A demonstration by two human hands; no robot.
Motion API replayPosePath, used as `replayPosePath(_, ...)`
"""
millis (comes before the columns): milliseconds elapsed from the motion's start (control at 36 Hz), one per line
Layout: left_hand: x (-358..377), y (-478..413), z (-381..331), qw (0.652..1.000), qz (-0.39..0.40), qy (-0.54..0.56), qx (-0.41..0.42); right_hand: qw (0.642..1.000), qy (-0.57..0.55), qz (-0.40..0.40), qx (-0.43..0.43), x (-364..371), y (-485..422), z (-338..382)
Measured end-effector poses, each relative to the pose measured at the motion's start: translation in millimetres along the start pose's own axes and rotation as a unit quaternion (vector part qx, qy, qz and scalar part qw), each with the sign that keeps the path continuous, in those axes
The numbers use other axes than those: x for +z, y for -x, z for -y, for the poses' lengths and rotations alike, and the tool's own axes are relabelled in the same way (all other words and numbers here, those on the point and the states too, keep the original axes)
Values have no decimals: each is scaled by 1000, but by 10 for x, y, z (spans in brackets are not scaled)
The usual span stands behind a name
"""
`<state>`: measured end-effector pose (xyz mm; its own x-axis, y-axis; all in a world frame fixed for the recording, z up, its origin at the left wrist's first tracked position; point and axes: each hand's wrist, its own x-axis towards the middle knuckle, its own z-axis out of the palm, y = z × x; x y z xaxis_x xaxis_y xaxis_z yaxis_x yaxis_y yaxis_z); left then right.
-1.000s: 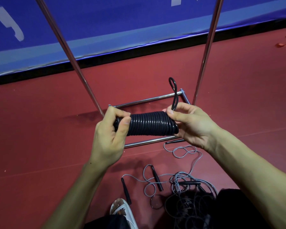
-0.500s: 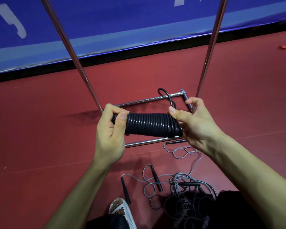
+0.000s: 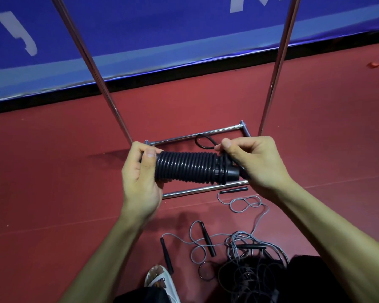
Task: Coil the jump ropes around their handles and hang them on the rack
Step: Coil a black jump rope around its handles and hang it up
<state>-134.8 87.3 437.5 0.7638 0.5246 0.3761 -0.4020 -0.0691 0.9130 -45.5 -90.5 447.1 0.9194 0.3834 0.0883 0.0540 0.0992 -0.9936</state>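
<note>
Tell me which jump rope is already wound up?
The black rope, gripped by left hand and right hand, coiled tightly round its handles; the grey ropes lie loose and tangled on the floor.

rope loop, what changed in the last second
The rope loop dropped from upright above the right hand to lying low and leftward beyond the coil; that hand now pinches its base at the coil's end. The left hand keeps gripping the other end; floor ropes unmoved.

Tangled jump ropes (image 3: 207, 239), rack (image 3: 206, 189) on floor (image 3: 64, 204)
</note>
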Motion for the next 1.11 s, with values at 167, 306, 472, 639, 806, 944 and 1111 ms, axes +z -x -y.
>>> replayPosePath(167, 46, 32, 7, 999, -8, -36, 6, 999, -11, -37, -20, 46, 22, -56)
replayPosePath(306, 2, 6, 18, 996, -53, -73, 20, 996, -35, -85, 6, 138, 98, -38)
replayPosePath(472, 1, -3, -13, 991, -65, -112, 45, 990, -77, -104, 57, 227, 146, 3)
replayPosePath(639, 44, 32, -66, 984, -65, -152, 64, 974, -105, -169, 110, 372, 228, 8)
replayPosePath(806, 89, 63, -35, 986, -81, -137, 49, 938, -243, -176, 176, 519, 288, 33)
replayPosePath(944, 92, 55, -10, 986, -85, -138, 48, 945, -233, -163, 160, 564, 317, 23)
replayPosePath(1111, 41, 31, 38, 990, -89, -109, 28, 984, -105, -119, 87, 488, 310, -82)
